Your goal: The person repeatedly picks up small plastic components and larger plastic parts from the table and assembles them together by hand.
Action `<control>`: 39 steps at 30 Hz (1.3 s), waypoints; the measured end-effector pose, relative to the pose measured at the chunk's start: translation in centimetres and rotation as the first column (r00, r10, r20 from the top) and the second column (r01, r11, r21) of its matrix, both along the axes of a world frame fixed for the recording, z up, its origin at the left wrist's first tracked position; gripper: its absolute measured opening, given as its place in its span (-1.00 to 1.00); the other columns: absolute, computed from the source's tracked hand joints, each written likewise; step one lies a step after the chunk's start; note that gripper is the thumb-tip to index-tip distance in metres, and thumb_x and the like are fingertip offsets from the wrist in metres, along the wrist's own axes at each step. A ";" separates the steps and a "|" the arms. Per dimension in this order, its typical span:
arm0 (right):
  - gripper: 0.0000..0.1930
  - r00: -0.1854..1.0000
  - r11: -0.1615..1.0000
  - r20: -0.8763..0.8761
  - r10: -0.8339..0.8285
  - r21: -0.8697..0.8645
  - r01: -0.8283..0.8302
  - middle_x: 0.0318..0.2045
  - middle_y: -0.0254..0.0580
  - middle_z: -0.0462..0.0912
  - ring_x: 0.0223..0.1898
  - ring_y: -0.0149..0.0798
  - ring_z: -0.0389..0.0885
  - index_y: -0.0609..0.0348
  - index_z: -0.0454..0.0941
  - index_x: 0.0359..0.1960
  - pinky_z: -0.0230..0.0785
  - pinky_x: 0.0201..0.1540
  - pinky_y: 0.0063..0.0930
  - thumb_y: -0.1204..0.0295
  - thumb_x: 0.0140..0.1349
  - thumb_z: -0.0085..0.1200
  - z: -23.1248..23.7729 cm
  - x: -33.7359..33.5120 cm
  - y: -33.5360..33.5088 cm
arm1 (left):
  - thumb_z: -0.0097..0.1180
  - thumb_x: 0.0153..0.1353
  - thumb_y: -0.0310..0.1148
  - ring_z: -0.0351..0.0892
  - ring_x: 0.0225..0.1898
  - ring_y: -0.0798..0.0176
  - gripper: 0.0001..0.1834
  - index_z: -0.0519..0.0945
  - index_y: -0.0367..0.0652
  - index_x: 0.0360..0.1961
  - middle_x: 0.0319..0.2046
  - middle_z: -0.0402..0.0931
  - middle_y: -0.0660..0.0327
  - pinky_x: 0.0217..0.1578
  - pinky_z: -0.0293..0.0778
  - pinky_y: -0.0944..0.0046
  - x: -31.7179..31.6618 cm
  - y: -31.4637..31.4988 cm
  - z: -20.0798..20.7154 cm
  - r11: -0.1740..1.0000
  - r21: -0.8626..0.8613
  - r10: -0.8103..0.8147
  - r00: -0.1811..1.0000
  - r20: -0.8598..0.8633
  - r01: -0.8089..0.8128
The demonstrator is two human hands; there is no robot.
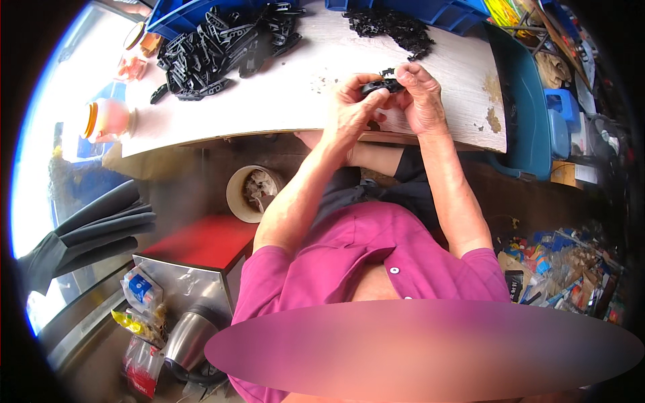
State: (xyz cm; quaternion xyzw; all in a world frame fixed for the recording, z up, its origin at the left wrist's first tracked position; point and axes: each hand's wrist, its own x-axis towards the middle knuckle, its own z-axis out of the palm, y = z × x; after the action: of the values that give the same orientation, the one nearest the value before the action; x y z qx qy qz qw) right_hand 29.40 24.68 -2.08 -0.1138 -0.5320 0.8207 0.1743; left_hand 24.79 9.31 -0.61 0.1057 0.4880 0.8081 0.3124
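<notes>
Over the table's near edge, my left hand [351, 111] is closed around a black plastic part [371, 87], thumb along its near side. My right hand [422, 101] comes close from the right, its fingers bent by the part's right end; a small black clip-like piece [388, 72] shows beside its fingertips. Whether the right fingers grip that piece I cannot make out. Long black plastic parts [222, 50] lie heaped at the far left of the table. A pile of small black pieces [393, 30] lies beyond my hands.
Blue crates [181, 17] stand along the white table's [302, 107] far side. A jar with an orange lid [104, 121] sits at its left end. A teal bin [527, 114] adjoins the right edge. Below are a waste bucket [235, 195] and a red-topped cabinet [201, 242].
</notes>
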 end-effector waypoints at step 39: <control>-0.77 0.983 0.990 0.135 -0.127 0.070 0.119 -0.75 -0.44 0.37 -0.76 -0.48 0.37 0.15 0.52 -0.45 0.24 -0.75 -0.55 0.25 0.18 0.16 1.7 1.0 0.2 | 0.18 0.20 -0.27 0.59 -0.44 0.34 -0.82 0.61 -0.12 -0.24 -0.50 0.57 0.20 -0.39 0.50 0.35 -2.1 3.2 -1.2 0.963 -0.203 0.140 0.973 -0.182 -0.177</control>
State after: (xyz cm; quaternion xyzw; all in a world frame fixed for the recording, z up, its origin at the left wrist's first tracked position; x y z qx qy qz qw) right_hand 30.37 24.83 -0.39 -0.1980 -0.5600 0.7816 0.1906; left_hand 22.73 12.48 -1.82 0.0983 0.6047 0.7607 0.2144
